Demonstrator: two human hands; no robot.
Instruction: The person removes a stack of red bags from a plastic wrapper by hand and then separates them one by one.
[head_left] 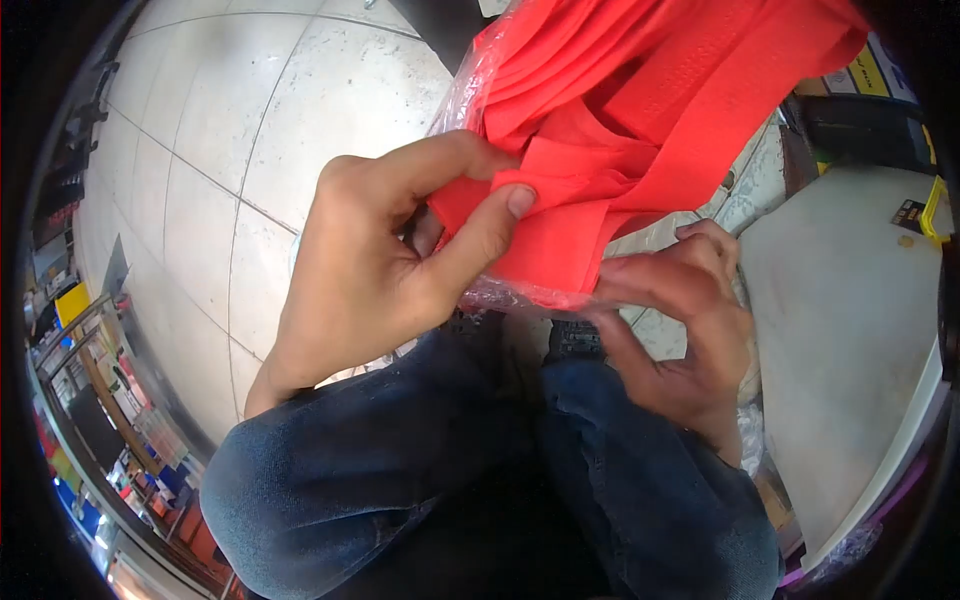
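Observation:
A bundle of folded red fabric [680,110] fills the upper middle, partly inside a clear plastic bag [470,100]. The fabric lies in many layers, with a wide strip looping down its right side. My left hand [375,240] pinches the folded layers between thumb and fingers; some of its fingertips are hidden behind the fabric. At the lower corner, my right hand [690,320] has thumb and forefinger closed on the edge of the plastic bag, close to the red fabric. Both hands are above my knees, in dark blue trousers [340,480].
Pale floor tiles [200,130] with dark joints spread out ahead and to the left. On the right stands a light grey panel [850,330] with a yellow piece at its corner. A metal-framed rack [90,400] with assorted goods is at far left.

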